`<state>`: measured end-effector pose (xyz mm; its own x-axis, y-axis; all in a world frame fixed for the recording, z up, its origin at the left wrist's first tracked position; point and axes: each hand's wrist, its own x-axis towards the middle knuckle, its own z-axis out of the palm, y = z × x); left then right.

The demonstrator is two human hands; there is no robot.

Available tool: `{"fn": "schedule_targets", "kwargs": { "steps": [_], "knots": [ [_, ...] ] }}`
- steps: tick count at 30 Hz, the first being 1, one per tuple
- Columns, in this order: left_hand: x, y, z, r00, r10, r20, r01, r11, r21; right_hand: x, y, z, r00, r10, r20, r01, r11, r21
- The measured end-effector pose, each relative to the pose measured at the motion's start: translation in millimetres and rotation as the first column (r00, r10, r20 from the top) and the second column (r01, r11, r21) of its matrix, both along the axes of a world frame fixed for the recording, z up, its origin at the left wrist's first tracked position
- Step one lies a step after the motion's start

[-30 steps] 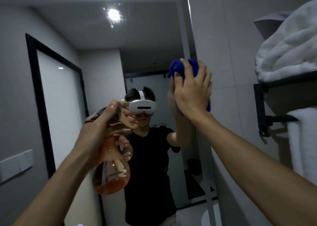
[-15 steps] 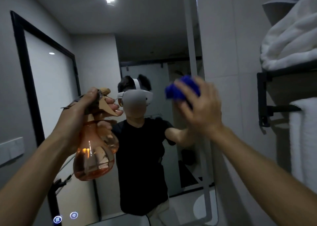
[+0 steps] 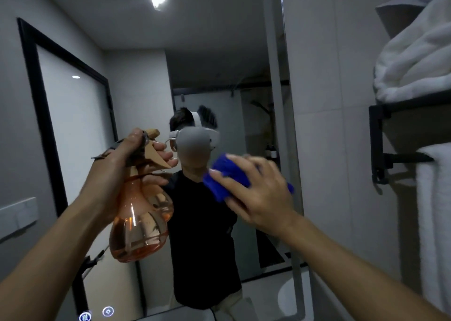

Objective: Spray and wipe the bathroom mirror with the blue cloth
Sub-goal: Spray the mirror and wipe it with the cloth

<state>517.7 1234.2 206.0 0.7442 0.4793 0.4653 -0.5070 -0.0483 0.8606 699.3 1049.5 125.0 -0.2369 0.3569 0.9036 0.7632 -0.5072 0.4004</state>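
Observation:
The bathroom mirror (image 3: 219, 52) fills the wall ahead, its right edge running down near the tiled wall. My right hand (image 3: 258, 193) presses a bunched blue cloth (image 3: 224, 179) flat against the glass at mid height, near that right edge. My left hand (image 3: 117, 164) holds up an orange see-through spray bottle (image 3: 139, 225) by its neck, fingers on the tan trigger, with the nozzle facing the mirror. The bottle is partly full of liquid.
A black wall rack (image 3: 380, 150) on the right carries folded white towels (image 3: 415, 62), with another white towel (image 3: 434, 223) hanging below. A grey wall switch plate (image 3: 17, 215) sits at the left. The mirror reflects a person, a black-framed door and a ceiling light.
My right hand has slid the blue cloth down the mirror and slightly left. The view has tilted down, and the spray bottle has stayed raised in my left hand.

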Motion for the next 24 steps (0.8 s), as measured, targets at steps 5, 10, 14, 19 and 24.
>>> {"fn": "schedule_targets", "kwargs": {
  "steps": [5, 10, 14, 19, 24],
  "knots": [
    [1.7, 1.0, 1.9, 0.999, -0.040, -0.002, 0.040, 0.999, -0.011, 40.0, -44.9, 31.4, 0.987, 0.004, -0.158, 0.047, 0.946, 0.319],
    [3.8, 9.1, 2.1, 0.996, -0.080, -0.028, 0.080, 0.997, -0.017, 18.7, -16.2, 143.5, 0.922, 0.038, -0.386, 0.206, 0.795, 0.570],
    [4.4, 13.6, 1.8, 0.995, -0.104, 0.010, 0.104, 0.994, -0.030, -21.9, 40.1, 135.7, 0.946, 0.082, -0.314, 0.101, 0.844, 0.527],
    [-0.5, 7.9, 1.7, 0.997, -0.076, -0.031, 0.077, 0.997, 0.001, -27.2, 45.9, 46.1, 0.987, -0.004, -0.164, 0.045, 0.968, 0.248],
    [-33.1, 4.9, -3.1, 0.993, -0.107, -0.054, 0.111, 0.992, 0.061, -12.9, 17.7, 12.6, 0.968, -0.030, -0.251, 0.100, 0.957, 0.271]
  ]
}}
